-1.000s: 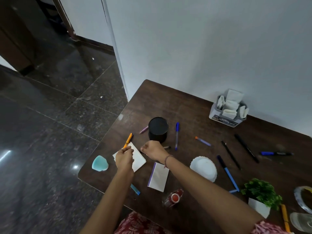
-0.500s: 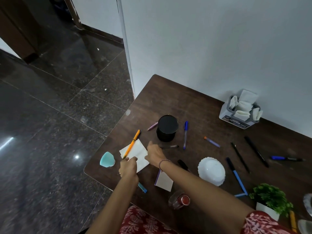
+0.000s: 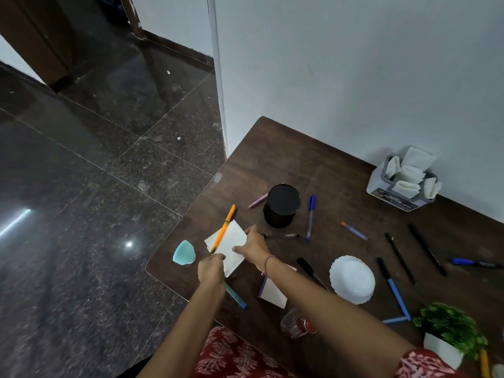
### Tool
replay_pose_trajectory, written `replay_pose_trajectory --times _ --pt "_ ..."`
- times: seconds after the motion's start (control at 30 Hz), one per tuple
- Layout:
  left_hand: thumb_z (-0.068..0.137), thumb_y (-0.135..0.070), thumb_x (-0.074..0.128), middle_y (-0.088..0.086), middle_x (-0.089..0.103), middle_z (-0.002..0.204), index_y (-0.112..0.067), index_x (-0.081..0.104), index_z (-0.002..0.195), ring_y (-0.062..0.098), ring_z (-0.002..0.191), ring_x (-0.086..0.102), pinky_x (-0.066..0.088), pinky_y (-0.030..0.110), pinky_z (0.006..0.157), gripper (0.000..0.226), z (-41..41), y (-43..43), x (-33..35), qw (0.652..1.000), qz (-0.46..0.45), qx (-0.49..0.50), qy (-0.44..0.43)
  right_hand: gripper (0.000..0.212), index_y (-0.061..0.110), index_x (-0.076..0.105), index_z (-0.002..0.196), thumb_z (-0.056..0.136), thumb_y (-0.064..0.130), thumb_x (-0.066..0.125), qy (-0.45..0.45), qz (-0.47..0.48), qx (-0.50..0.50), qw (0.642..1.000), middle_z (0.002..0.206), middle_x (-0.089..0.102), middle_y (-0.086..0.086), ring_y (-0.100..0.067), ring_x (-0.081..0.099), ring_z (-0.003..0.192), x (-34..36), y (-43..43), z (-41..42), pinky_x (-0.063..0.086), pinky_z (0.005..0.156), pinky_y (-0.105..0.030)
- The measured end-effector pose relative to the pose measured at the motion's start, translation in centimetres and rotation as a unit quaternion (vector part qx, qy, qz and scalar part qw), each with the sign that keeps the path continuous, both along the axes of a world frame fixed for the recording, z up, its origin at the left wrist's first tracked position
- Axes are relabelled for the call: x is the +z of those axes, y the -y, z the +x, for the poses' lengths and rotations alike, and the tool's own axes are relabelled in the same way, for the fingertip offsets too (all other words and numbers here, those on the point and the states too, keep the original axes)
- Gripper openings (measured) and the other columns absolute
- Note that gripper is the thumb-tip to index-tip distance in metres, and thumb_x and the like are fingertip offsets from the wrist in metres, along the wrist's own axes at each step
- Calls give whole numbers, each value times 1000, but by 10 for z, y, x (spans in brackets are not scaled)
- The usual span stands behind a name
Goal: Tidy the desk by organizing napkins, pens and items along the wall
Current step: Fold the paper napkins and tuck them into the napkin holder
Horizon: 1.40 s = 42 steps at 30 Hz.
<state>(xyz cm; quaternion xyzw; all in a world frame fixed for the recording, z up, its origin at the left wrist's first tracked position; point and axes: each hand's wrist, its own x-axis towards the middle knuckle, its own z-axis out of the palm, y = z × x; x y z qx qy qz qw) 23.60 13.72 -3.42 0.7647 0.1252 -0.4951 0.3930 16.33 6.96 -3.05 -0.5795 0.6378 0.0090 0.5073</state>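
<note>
My left hand is at the near corner of the white napkin, its fingers curled and, as far as I can see, pinching that corner. My right hand lies on the napkin's right edge with the forefinger stretched out straight and the thumb spread over the paper, pressing rather than gripping. The napkin sits flat near the front left corner of the desk, well apart from the wall. An orange pen lies slantwise over its left edge, the lower tip just beside my left knuckles; I cannot tell if my fingers touch it. A teal cup stands just left of the napkin, and a black cup stands behind it, with a purple pen to its left, a blue pen to its right and a thin black pen in front. A small notepad shows under my right forearm. The grey napkin holder, stuffed with folded napkins, stands against the wall. More pens are scattered over the right half of the desk around an upturned white bowl.
</note>
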Motion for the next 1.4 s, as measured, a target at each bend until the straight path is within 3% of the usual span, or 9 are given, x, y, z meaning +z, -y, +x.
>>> replay_pose_trajectory --times 0.13,0.27,0.4,0.6,0.73,0.93,1.1,1.23,1.4 --pt "89 -6 56 17 48 91 1 54 113 20 74 46 47 31 61 26 1 1 5 1000 -7 4 3 54 7 40 123 79 7 72 25 20 -29 999 129 51 -16 -28 54 116 3 2 -1 49 89 -32" --pt "90 -3 54 9 44 87 -4 44 106 20 71 46 46 24 37 18 0 1 10 1000 -18 8 -14 54 6 41 116 74 5 75 72 26 -55 996 124 53 -16 -26 55 110 8 5 -4 52 88 -39" --pt "90 -4 54 14 45 100 -5 41 105 21 66 47 47 29 42 20 0 2 12 999 -13 9 -29 56 8 42 121 76 7 74 95 20 -50 994 125 52 -11 -23 53 112 20 8 -10 48 81 -29" --pt "91 -13 58 20 55 107 6 48 121 35 91 58 51 41 66 36 -7 5 21 998 -34 27 -55 58 12 42 126 77 7 73 112 43 -16 993 128 51 -9 -24 54 113 37 5 -30 52 89 -37" --pt "83 -16 70 16 52 111 0 51 102 33 100 55 51 49 89 31 -14 7 27 998 -50 14 -47 66 14 37 136 80 12 71 111 51 6 992 133 49 -7 -23 53 116 48 6 -55 49 92 -31" --pt "83 -13 70 8 49 122 -16 46 120 28 104 55 56 46 81 44 -36 14 45 991 -118 -52 15 55 16 37 138 91 37 56 93 45 40 994 137 48 -4 -22 50 120 60 6 -82 47 98 -36" --pt "92 -10 57 11 48 135 -14 39 131 23 108 53 53 34 75 43 -54 17 56 968 -192 -147 70 51 17 43 134 96 50 35 133 77 -31 988 129 52 -1 -14 52 103 75 10 -106 43 75 -20" --pt "93 -3 40 12 46 132 -17 37 131 27 108 53 52 35 72 40 -70 21 64 956 -208 -200 52 59 22 37 141 94 56 33 130 71 -57 987 141 45 0 -16 47 118 75 7 -126 38 98 -31" --pt "91 -4 43 7 42 133 -24 31 133 29 116 49 49 48 95 48 -93 24 71 932 -220 -288 26 82 28 21 148 80 76 22 144 60 -118 981 153 27 1 -22 28 138 79 1 -147 25 111 -36"
